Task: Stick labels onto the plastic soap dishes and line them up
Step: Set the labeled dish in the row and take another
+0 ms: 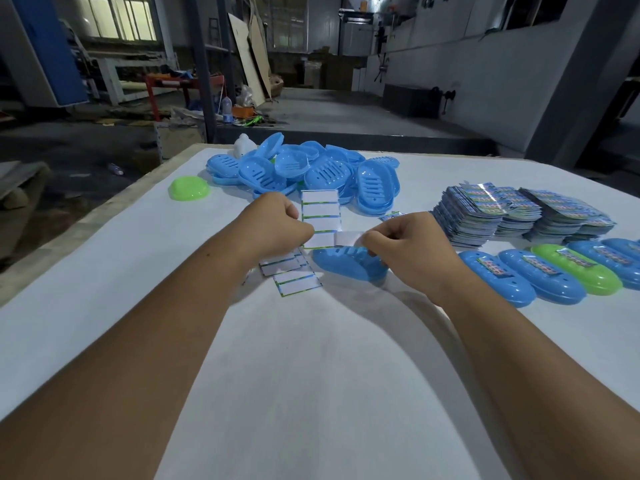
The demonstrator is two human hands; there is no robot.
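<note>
Paper-thin and floppy, the label sheet (320, 216) stands at centre frame, pinched along its left edge by the left hand (277, 221), fingers curled round it. The right hand (408, 247) pinches 1 label (348, 238) at the sheet's bottom right corner, apparently peeling it; its fingers are curled tight on it. I judge the label light, limp and sticky-backed, best held by a corner so it does not fold onto itself.

Just below it lies a blue soap dish (346, 265), dome up and partly hidden by the right hand; it looks like stiff, light, smooth plastic, easy to steady by its rim.

Count: at right of frame, a row of labelled dishes (554, 275) shows 5, 4 blue and 1 green, running off the edge. A lone green dish (189, 188) sits at upper left. The blue pile (311, 168) beyond holds too many to count. Label stacks (519, 213) at right: about 3. A few spent strips (294, 277) lie at centre on the white table (311, 358).
</note>
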